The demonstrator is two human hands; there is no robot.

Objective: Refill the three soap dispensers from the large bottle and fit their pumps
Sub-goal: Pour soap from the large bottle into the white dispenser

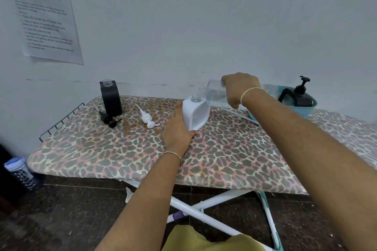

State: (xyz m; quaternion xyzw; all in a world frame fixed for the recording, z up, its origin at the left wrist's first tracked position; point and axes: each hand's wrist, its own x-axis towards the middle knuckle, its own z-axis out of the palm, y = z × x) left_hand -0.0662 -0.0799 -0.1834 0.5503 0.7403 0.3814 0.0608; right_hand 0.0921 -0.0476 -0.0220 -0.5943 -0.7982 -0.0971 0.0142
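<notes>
The left hand [177, 128] lies with straight fingers against the side of the white dispenser [196, 113], steadying it on the counter [224, 149]. The right hand [238, 89] grips the large bottle [214, 92], tilted with its neck just above the dispenser's opening. Left of the left hand lie the white pump [148, 119] and black pump [110, 120], beside the open black dispenser [111, 98].

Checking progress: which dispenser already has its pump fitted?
The dark round dispenser in the teal basket; the black square one and the white one have open necks.
</notes>
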